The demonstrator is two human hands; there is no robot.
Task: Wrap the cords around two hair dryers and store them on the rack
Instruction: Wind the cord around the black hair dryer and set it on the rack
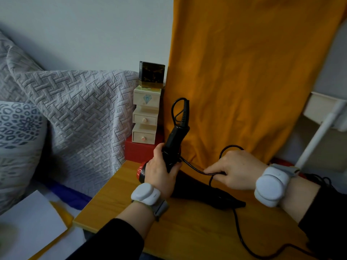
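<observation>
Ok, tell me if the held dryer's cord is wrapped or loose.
Loose. The cord loops free above the dryer in the left hand and runs slack to the right hand pinching it; no turns around the handle show.

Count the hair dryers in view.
2. The upright hair dryer is gripped by the left hand; the second hair dryer lies on the table beneath the right hand, partly hidden.

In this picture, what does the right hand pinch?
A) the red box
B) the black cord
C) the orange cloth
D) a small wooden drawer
B: the right hand pinches the black cord with its fingertips, just above the table, while the left hand grips the hair dryer.
</observation>
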